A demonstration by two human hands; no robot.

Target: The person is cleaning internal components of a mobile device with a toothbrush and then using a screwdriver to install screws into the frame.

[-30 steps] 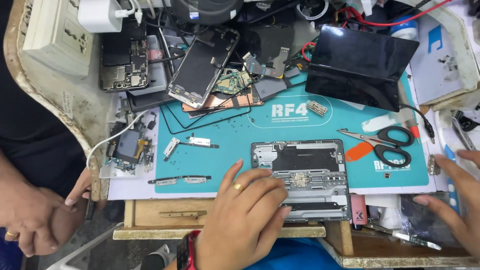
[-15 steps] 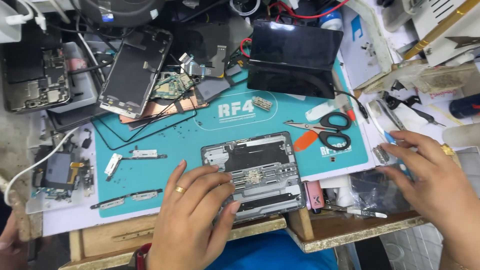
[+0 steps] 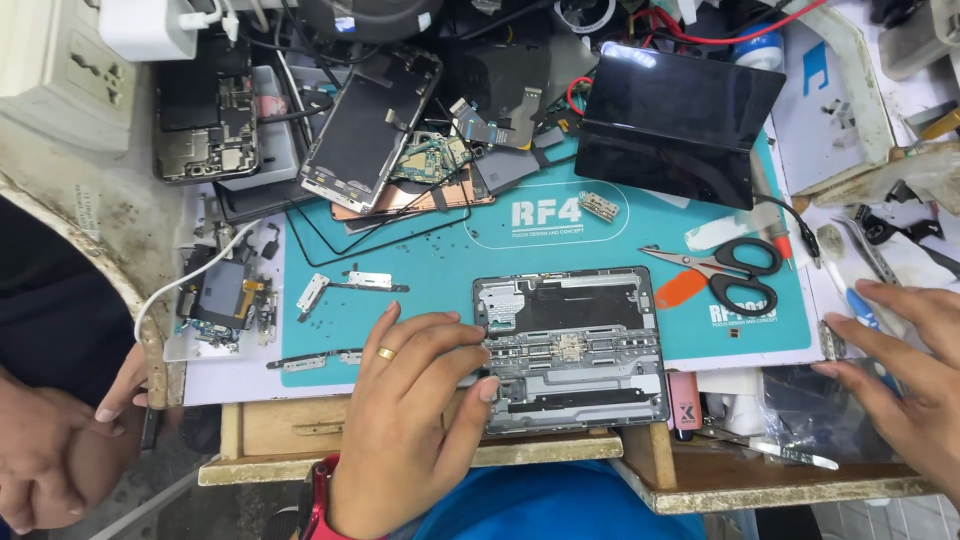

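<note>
Left hand (image 3: 410, 420) flat, fingers spread, clamped on nothing, pressing the left edge of the opened foldable phone frame (image 3: 570, 350) at the tabletop's (image 3: 480, 452) front edge. Right hand (image 3: 905, 375) open over clutter, scissors (image 3: 725, 270) nearby. Best pinned steady, flat on the teal mat (image 3: 450, 270).

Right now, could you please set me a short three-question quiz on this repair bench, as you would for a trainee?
1. True or false: the left hand rests on the opened phone frame.
2. Which lies nearest the scissors: A) the white wall socket, B) the orange pick, C) the loose hinge strips?
3. Fill in: the right hand reaches over the bench's ___ edge.

Key:
1. True, its fingertips touch the frame's left side.
2. B.
3. Right; it holds nothing that shows.
</note>
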